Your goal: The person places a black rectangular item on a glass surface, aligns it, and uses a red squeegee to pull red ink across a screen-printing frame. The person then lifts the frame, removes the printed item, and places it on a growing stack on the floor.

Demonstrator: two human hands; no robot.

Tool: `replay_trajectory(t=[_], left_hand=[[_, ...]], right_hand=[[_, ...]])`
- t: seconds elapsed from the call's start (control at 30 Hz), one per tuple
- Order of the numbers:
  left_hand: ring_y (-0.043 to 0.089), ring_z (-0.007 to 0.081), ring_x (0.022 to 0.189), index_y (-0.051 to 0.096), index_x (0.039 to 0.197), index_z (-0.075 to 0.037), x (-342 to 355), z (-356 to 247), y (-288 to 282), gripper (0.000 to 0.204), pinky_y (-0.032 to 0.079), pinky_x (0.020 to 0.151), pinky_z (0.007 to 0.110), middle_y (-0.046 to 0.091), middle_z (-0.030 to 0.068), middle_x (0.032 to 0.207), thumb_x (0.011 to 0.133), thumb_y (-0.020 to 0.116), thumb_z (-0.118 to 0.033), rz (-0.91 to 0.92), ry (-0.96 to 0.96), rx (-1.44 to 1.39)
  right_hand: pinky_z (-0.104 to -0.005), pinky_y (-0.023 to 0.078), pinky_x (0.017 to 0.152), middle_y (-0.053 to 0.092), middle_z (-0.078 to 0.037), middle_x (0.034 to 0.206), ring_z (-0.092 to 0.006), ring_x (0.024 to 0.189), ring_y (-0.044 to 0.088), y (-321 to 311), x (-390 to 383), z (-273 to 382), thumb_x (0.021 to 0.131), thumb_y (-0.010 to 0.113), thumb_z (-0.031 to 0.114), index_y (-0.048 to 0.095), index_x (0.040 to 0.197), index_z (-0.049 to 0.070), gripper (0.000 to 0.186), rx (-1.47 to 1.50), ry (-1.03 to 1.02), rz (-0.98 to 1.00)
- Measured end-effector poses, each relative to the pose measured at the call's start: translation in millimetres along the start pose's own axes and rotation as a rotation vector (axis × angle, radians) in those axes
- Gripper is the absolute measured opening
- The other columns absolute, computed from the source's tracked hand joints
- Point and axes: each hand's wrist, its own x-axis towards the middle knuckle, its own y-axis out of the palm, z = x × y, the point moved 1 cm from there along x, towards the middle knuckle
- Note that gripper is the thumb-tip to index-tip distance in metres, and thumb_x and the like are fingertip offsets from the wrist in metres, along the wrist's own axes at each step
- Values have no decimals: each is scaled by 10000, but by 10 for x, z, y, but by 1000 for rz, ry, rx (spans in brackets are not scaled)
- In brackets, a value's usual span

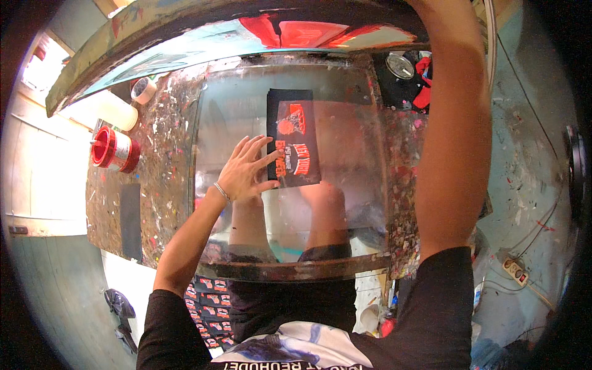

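Observation:
A black rectangular piece (293,137) with red, orange and white printing lies on the glass plate (228,92) of the worktable; I cannot tell if it is fabric or film. My left hand (245,168) rests at its left edge, fingers spread, with thumb and fingertips touching it. Above the far side of the table, a screen-printing frame (154,24) is tilted up, its mesh smeared with red ink. My right arm (455,123) stretches up along the right toward the frame's right end, and the hand itself is beyond the picture's top edge.
Left on the stained table stand a red tub (116,150), a roll of tape (143,90) and a dark strip (131,221). A round tin (399,66) and red cloth sit at the far right. Below right, a power strip (515,271) trails cables. Several printed pieces (213,308) lie below the table's front edge.

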Motion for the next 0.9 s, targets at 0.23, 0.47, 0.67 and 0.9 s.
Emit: replay_trajectory(t=[0.23,0.47,0.67,0.9], left_hand=[[365,341,1472,535,1490,-270,-33,-8,-15,748,229,1251,546,423,119,1555,853,684,-634,-31,-13,36],[369,331,1469,529,1492,-273,3,-16,0,756,235,1249,546,424,104,1554,844,700,-622,-30,1,45],[369,330,1470,528,1492,-270,-33,-7,-7,770,237,1248,548,424,104,1553,834,709,-625,-35,0,33],[370,332,1471,528,1492,-247,49,-52,-10,774,235,1246,550,427,112,1550,840,702,-629,-43,20,32]], right_hand=[[-467,502,935,650,-374,1040,-455,1005,653,47,18,-2,939,507,400,707,1001,-112,553,35,-46,11],[-460,501,904,646,-360,986,-431,953,647,45,3,-3,930,507,390,699,973,-122,548,28,-50,14],[-455,501,877,643,-348,939,-409,909,641,56,-26,8,923,506,381,693,948,-129,544,43,-61,11],[-448,501,846,639,-334,885,-385,857,634,-3,-99,44,915,505,371,686,919,-139,541,39,-65,5]])
